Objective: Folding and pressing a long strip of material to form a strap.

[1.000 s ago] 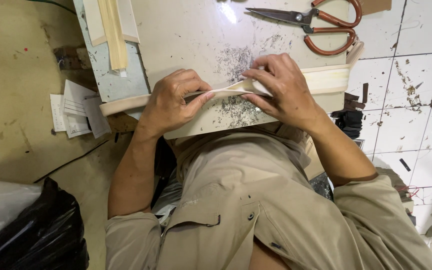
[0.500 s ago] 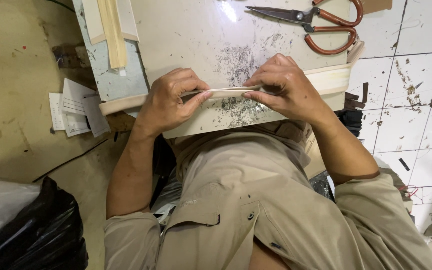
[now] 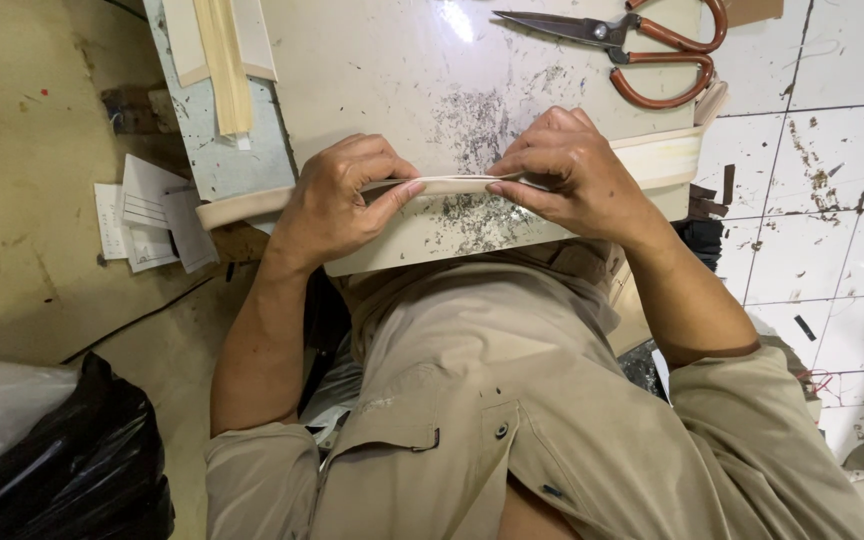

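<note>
A long cream strip [image 3: 452,184] of flat material lies across the near edge of a pale, speckled work board [image 3: 372,70]. My left hand [image 3: 337,195] pinches the strip left of centre, thumb under it. My right hand [image 3: 567,170] pinches it right of centre, fingertips pressing its folded edge. Between the two hands the strip is folded over on itself. Its left end [image 3: 237,207] sticks out past the board, and its wider right end [image 3: 667,160] lies flat on the board.
Large scissors with reddish-brown handles [image 3: 642,50] lie at the board's far right. More cream strips [image 3: 220,50] rest on a grey panel at far left. Paper slips [image 3: 147,215] lie on the floor to the left, a black bag [image 3: 62,470] at lower left, tiled floor on the right.
Both hands keep their hold on the strip; the fingers have worked slightly along the fold, and the left thumb now lies further under it.
</note>
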